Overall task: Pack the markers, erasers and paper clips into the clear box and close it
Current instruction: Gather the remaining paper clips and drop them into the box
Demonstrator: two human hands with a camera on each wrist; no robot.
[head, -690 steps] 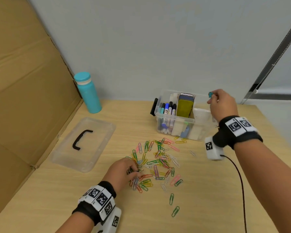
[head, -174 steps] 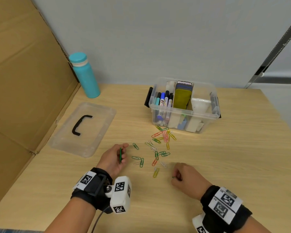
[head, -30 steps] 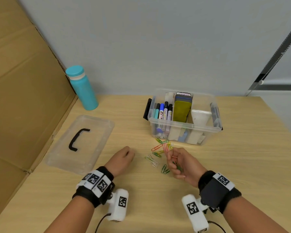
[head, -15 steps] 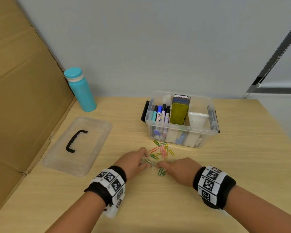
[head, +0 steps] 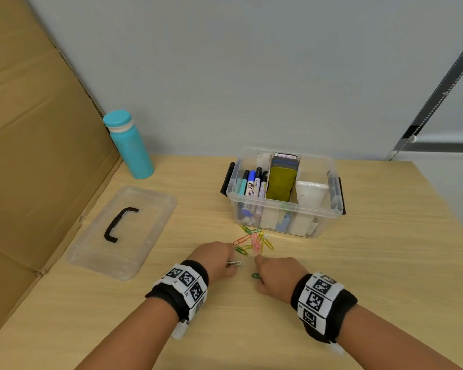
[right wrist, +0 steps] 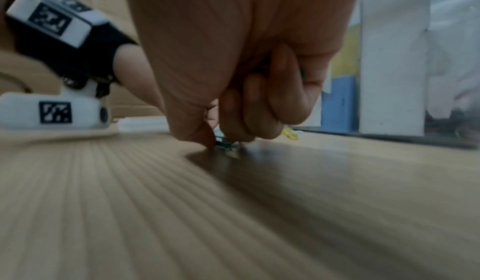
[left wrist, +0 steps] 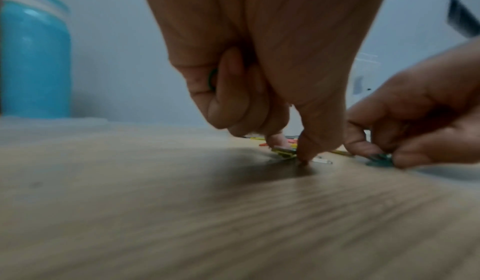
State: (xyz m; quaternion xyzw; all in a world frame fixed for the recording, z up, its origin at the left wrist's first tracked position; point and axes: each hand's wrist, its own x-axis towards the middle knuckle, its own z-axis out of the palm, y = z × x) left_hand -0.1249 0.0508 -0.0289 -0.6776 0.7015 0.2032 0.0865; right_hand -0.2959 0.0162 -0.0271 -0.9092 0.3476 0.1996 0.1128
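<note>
The clear box (head: pixel 285 209) stands open at the back of the table with markers (head: pixel 253 184) and erasers (head: pixel 281 182) upright inside. Several coloured paper clips (head: pixel 253 240) lie in front of it. My left hand (head: pixel 217 256) is knuckles up beside silver clips (head: pixel 235 263). In the left wrist view the left hand (left wrist: pixel 288 148) pinches a clip on the table, with a green clip (left wrist: pixel 211 78) tucked in its curled fingers. My right hand (head: pixel 273 271) pinches a green clip (right wrist: pixel 226 144) against the table.
The clear lid (head: pixel 123 231) with its black handle lies flat at the left. A teal bottle (head: pixel 130 148) stands at the back left beside a cardboard wall (head: pixel 32 156). The table's right edge (head: pixel 444 209) is near the box.
A second ago my right hand was turned palm up and my left hand rested apart. Both have since come down knuckles up onto the clips, fingertips close together.
</note>
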